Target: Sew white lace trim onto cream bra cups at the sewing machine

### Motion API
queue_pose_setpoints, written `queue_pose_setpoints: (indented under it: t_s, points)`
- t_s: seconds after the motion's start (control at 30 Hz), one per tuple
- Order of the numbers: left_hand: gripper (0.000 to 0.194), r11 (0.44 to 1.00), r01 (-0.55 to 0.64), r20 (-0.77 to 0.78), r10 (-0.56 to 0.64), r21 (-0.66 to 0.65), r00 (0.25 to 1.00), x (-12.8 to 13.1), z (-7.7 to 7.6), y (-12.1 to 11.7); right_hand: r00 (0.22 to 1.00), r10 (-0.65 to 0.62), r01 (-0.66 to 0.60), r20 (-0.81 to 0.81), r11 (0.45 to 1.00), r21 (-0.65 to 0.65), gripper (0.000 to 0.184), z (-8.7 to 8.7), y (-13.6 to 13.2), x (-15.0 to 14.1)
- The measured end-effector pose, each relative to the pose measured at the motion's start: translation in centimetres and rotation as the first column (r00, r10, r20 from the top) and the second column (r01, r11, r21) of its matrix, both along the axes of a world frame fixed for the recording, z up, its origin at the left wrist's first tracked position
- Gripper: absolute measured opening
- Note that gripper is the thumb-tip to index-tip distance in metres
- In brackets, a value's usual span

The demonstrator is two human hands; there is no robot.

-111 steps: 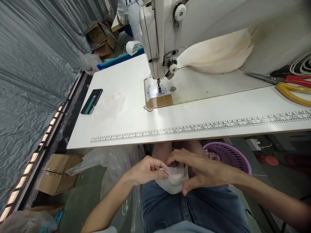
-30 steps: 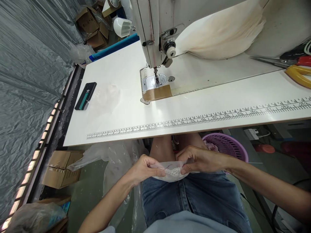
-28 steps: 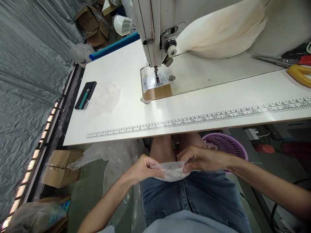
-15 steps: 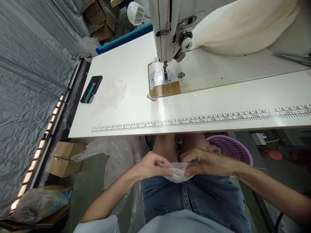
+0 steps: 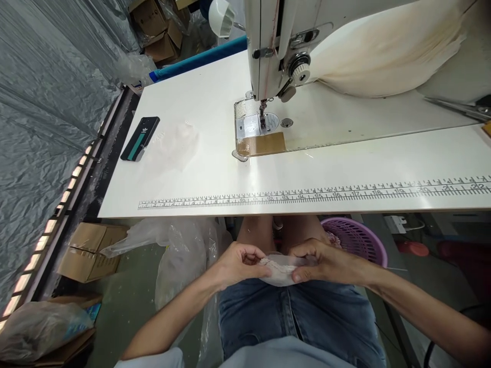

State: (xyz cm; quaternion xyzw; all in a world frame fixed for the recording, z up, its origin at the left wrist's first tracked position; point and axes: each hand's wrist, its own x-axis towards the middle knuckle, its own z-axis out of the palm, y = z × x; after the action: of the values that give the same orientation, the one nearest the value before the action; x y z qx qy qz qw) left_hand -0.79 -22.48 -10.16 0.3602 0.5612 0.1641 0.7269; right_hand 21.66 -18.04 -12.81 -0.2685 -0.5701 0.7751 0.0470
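A small piece of sheer white fabric (image 5: 280, 276) with a lacy, gathered edge is stretched between my hands above my lap. My left hand (image 5: 243, 261) pinches its left end between thumb and fingers. At the other end, my right hand (image 5: 316, 261) grips it the same way, the thumb lying on top. Both hands are just below the front edge of the sewing table. On the table, the sewing machine's presser foot (image 5: 263, 120) stands over the metal needle plate with no cloth under it.
A phone (image 5: 140, 139) and a thin sheer fabric piece (image 5: 177, 145) lie on the table's left. Cream fabric (image 5: 387, 51) is heaped behind the machine, with scissors (image 5: 452, 108) at right. A purple basket (image 5: 358, 237) stands below. Plastic sheeting (image 5: 182, 266) hangs at left.
Both hands keep their hold on the fabric. The lacy edge now shows more between my thumbs. The view has shifted slightly.
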Motion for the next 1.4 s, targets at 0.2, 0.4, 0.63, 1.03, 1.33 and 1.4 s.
queue_pose_setpoints:
  t_s: [0.2,0.4,0.63,1.03,1.33,1.4]
  points:
    - [0.028,0.990,0.035,-0.031,-0.031,0.139,0.999,-0.2,0.6,-0.2,0.998,-0.035,0.035,-0.049,0.999,-0.002,0.029,0.0,-0.2,-0.2]
    - [0.037,0.992,-0.020,0.044,0.014,0.126,0.999,0.6,-0.4,-0.9,0.998,-0.054,0.055,-0.033,0.998,0.040,0.027,0.0,-0.5,0.2]
    - [0.037,0.989,-0.018,-0.041,0.025,0.150,0.999,1.9,-0.2,-0.9,0.998,-0.058,0.057,0.019,0.996,0.064,0.033,0.9,-0.8,1.2]
    - [0.018,0.820,0.259,-0.347,-0.079,0.511,0.935,2.1,2.0,-0.8,0.981,-0.169,0.087,0.094,0.821,0.564,0.025,1.1,-1.5,0.8]
    - [0.018,0.793,0.160,-0.276,0.010,0.588,0.961,4.5,0.9,-0.7,0.844,-0.536,0.469,0.002,0.740,0.482,0.034,2.1,-5.0,-1.5]
    - [0.035,0.806,0.152,-0.124,-0.098,0.572,0.987,4.5,0.9,-0.8,0.804,-0.595,0.531,0.008,0.724,0.439,0.031,1.6,-4.8,-1.7]
